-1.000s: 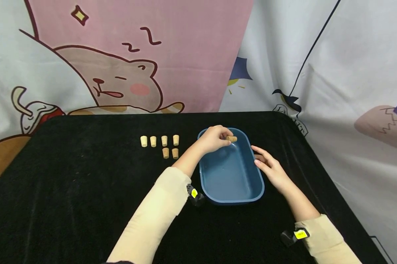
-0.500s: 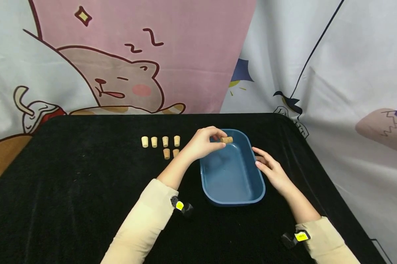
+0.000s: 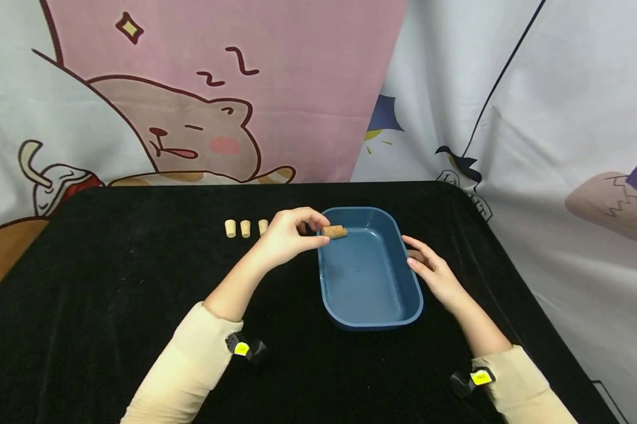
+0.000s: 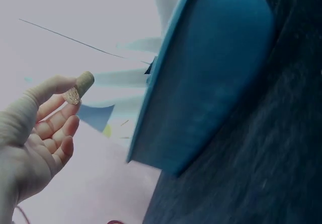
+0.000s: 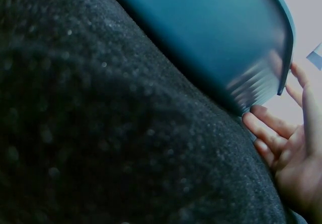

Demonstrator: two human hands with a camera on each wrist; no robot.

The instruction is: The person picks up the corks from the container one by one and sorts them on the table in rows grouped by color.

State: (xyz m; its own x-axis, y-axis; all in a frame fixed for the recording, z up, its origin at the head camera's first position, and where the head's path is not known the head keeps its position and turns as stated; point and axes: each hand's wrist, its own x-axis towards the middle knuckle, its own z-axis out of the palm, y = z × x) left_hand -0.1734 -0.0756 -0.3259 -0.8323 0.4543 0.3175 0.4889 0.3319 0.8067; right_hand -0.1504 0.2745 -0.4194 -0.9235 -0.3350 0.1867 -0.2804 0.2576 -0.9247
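Note:
My left hand (image 3: pixel 289 235) pinches a cork stopper (image 3: pixel 334 232) between thumb and fingertips, over the left rim of a blue plastic bin (image 3: pixel 368 324). In the left wrist view the cork (image 4: pixel 86 83) points away from the fingertips, above the height of the bin's rim (image 4: pixel 146 103). My right hand (image 3: pixel 436 271) is at the bin's right side, its fingers loosely bent and the tips against the outer wall (image 5: pixel 241 78). Left of the bin, three pale corks (image 3: pixel 245 228) stand in a row; the left hand partly covers the rightmost.
A black cloth (image 3: pixel 112 306) covers the table. Behind it hangs a curtain (image 3: pixel 318 88) with cartoon animals. Small black cameras are strapped to both sleeves (image 3: pixel 191 353). The bin's inside floor (image 3: pixel 368 277) shows bare.
My left hand has moved left with the cork, from over the bin's middle to its left rim. The hand and forearm now hide several standing corks. The right hand and bin have stayed put.

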